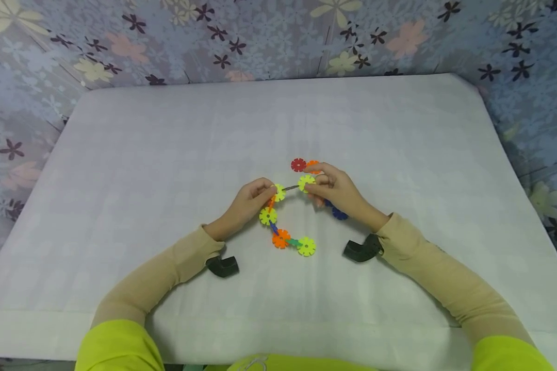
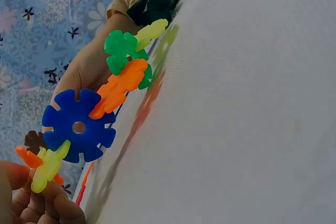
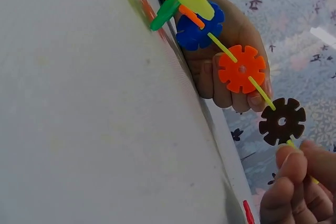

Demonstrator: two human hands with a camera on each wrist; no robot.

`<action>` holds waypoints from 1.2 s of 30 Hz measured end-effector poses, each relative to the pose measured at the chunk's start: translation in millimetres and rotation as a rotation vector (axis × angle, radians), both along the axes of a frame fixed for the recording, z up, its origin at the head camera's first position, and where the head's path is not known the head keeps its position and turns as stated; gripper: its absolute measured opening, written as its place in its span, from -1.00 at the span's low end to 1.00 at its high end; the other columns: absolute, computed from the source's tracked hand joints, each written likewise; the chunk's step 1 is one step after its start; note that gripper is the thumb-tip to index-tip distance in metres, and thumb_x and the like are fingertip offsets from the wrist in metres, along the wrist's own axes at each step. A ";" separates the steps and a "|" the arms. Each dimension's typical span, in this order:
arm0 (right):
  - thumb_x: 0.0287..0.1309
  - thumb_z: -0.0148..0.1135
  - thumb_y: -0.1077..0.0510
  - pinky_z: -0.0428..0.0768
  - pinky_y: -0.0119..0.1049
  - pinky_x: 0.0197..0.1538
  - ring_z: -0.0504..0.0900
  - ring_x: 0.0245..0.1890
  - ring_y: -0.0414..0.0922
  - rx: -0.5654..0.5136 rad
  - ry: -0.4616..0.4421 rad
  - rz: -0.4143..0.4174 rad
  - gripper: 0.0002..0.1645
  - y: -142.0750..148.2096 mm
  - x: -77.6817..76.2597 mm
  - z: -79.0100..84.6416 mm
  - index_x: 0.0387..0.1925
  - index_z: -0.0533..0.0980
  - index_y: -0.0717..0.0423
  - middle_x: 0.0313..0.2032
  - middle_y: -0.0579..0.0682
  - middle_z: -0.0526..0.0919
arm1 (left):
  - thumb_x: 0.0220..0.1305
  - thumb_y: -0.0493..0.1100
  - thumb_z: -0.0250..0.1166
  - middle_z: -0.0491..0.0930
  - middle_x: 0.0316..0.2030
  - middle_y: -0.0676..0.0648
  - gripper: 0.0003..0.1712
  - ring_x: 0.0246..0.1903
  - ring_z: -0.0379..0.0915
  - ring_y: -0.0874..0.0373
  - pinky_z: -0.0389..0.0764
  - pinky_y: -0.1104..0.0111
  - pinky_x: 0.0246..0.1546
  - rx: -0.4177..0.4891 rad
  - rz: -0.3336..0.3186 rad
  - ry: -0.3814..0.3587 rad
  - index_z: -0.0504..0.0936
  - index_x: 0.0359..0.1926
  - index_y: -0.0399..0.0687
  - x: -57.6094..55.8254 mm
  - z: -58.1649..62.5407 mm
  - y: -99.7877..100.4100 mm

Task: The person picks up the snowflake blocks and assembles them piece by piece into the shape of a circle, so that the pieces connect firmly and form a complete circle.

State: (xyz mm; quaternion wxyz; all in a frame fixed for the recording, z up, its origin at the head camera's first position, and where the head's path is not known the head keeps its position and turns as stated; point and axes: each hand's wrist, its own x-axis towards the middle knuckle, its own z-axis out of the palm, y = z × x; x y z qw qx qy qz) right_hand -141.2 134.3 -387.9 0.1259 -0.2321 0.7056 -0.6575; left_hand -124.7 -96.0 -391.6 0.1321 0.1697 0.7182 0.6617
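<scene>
Dark disc (image 3: 282,132): edge-on from above, long axis crosswise. Just left of it, pinched in fingers of left hand (image 1: 249,201): chained yellow disc (image 1: 280,194). Just right, pinched in fingers of right hand (image 1: 340,192): second yellow disc (image 1: 305,181).

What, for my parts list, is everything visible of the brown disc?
The brown disc looks plastic: flat, round, with a notched rim and central hole. It sits between the left hand and right hand, edge-on in the head view, joined on opposite sides to yellow discs. Whether the right hand touches it is unclear.
</scene>
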 end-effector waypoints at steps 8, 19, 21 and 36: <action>0.13 0.07 0.41 0.44 -0.34 -0.57 0.46 -0.67 -0.08 -0.046 -0.045 0.027 -0.75 -2.1 -0.4 -0.4 -0.14 0.29 0.41 -0.54 0.27 0.52 | 0.32 -0.29 0.01 0.34 -0.60 -0.09 -0.83 -0.58 0.21 0.16 0.28 0.42 -0.49 -0.014 -0.041 0.023 0.43 -0.36 -0.34 0.4 0.9 -1.4; 0.09 0.09 0.46 0.53 -0.32 -0.43 0.49 -0.70 -0.09 -0.066 -0.008 0.045 -0.88 -8.5 6.2 -2.5 -0.33 0.33 0.38 -0.62 0.27 0.51 | 0.29 -0.29 0.05 0.34 -0.67 -0.06 -0.83 -0.63 0.22 0.18 0.28 0.43 -0.54 -0.028 -0.103 0.038 0.44 -0.41 -0.31 0.7 -3.5 -3.0; 0.08 0.09 0.48 0.51 -0.33 -0.45 0.48 -0.70 -0.07 -0.059 0.021 0.041 -0.82 -9.6 6.8 -2.1 -0.23 0.36 0.44 -0.62 0.24 0.51 | 0.30 -0.29 0.04 0.36 -0.69 -0.07 -0.85 -0.67 0.24 0.18 0.31 0.43 -0.59 -0.014 -0.119 0.000 0.44 -0.39 -0.31 1.0 -1.2 -2.6; -0.01 0.29 0.27 0.26 -0.13 0.02 0.32 -0.03 0.05 0.479 0.544 -0.170 -0.51 -7.6 -3.6 1.3 0.01 0.43 0.30 -0.07 0.14 0.51 | 0.35 -0.28 -0.06 0.15 -0.85 0.02 -0.77 -0.89 0.20 0.01 0.33 0.34 -0.83 -0.147 -0.192 0.015 0.47 -0.21 -0.39 6.1 24.5 -0.6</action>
